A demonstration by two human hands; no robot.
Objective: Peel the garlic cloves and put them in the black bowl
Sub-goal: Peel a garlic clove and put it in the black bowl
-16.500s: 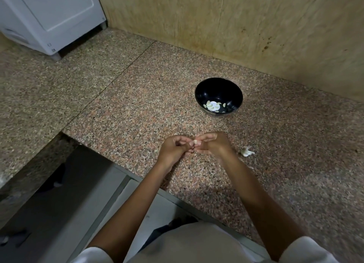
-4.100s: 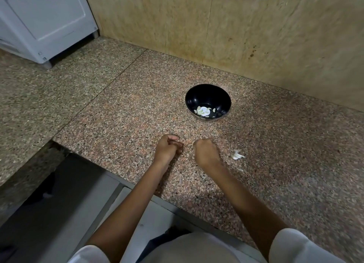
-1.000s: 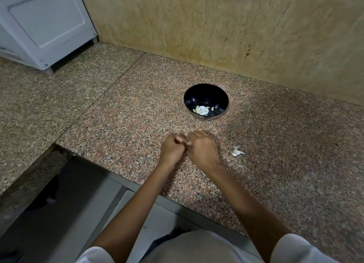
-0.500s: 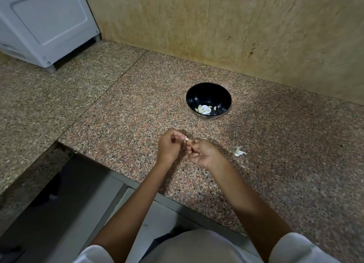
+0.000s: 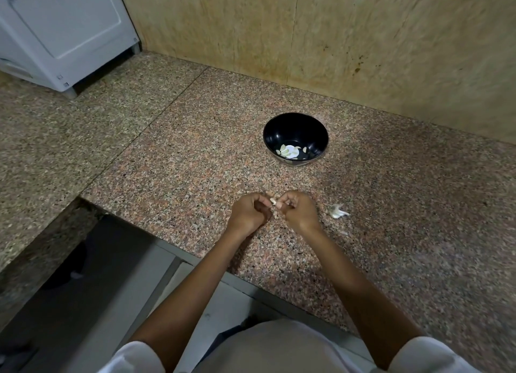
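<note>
— Where's the small pale garlic clove (image 5: pixel 273 201)?
— Pinched between the left hand (image 5: pixel 247 215) and right hand (image 5: pixel 298 209), both grips curled on it, above the speckled granite desk (image 5: pixel 195 163).
— And the round black bowl (image 5: pixel 295 127)?
— Beyond, holding peeled cloves (image 5: pixel 287 150).

Your left hand (image 5: pixel 248 214) and your right hand (image 5: pixel 299 210) are close together in front of you, and their tips almost touch. The backs of both hands face up. The fingers of both hands are curled in. Between the tips of the two hands you pinch a small garlic clove (image 5: pixel 273 201). Your left arm (image 5: pixel 195 289) comes up from the bottom and leans to the right. Your right arm (image 5: pixel 349 283) comes up and leans to the left. Both arms are bare and almost straight. Both wrists are held nearly flat.
</note>
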